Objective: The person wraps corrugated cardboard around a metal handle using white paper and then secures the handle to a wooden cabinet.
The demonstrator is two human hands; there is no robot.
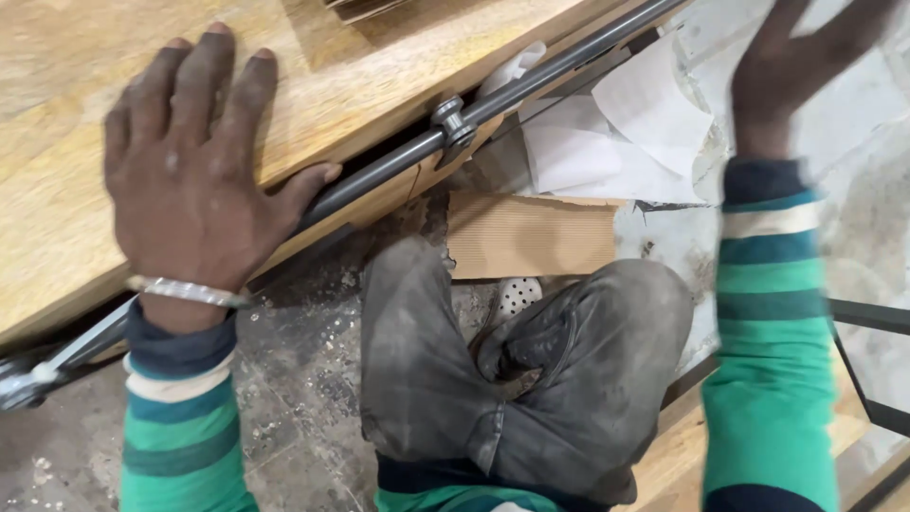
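Pressing my left hand [190,161] flat on the wooden panel [379,66], fingers [204,81] spread wide & straight, gripping nothing; thumb tip sits just at the panel's edge, next to the grey metal bar [531,81] that runs diagonally along that edge. A clamp-like metal fitting [453,121] sits on the bar abt midway. A metal bangle [185,289] is round my left wrist, striped green sleeve below it.

My right hand [806,57] is up at the top right, blurred & partly out of frame, so can't tell if the fingers are open or closed or hold anything. It's over the pale floor area, well apart from the panel.

Packaging bits: a flat rectangular piece of brown corrugated cardboard [531,235] lies on the floor just beyond my knees, below the bar. Above it, crumpled white paper sheets [607,142], overlapping, partly tucked under the bar & panel edge. No labels I can make out.

My knees in dusty grey trousers [531,379] fill the middle, w/ a white perforated thing [518,296] peeking between them & the cardboard. Floor [303,379] is dark, dusty, flecked w/ sawdust. A dark metal frame [867,360] shows at the right edge, w/ more light wood [678,455] beside my right sleeve.
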